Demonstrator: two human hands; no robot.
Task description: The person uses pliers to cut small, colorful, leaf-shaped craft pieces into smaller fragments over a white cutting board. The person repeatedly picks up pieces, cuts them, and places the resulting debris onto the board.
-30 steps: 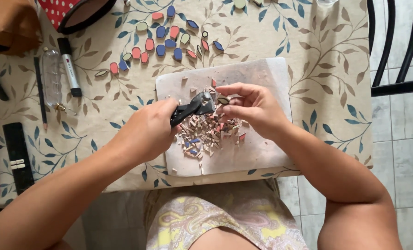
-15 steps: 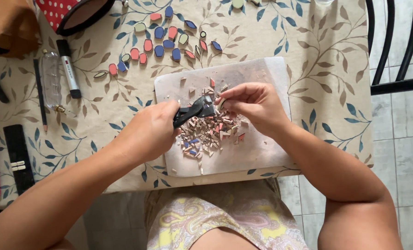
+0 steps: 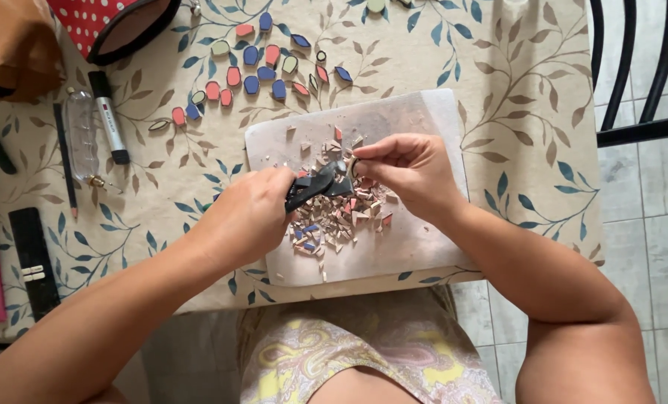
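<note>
A person is sitting at a table covered in a leaf-patterned cloth (image 3: 543,112), seen from above. At the far left, a black marker (image 3: 109,116), a clear small bottle (image 3: 82,142) and a pencil (image 3: 65,157) are lying side by side. Above the hands, shaped tiles (image 3: 255,71) in blue, red and pale green are lying in loose rows.

The left hand (image 3: 248,217) is wrapping fully closed around the handles of black nippers (image 3: 319,183), whose head is pointing right. The right hand (image 3: 409,168) is pinching a small pale tile piece (image 3: 351,166) between thumb and fingertips, right at the nipper head. Whether the blades are already biting it is unclear. Both hands are working over a white board (image 3: 416,247), with a heap of tile chips (image 3: 334,217) beneath them.

The fingertips are sitting very near the blades, so a squeeze may be risking a nip. Sharp fragments may also be flying off the board, or the piece may be cracking unevenly if held loosely.
</note>
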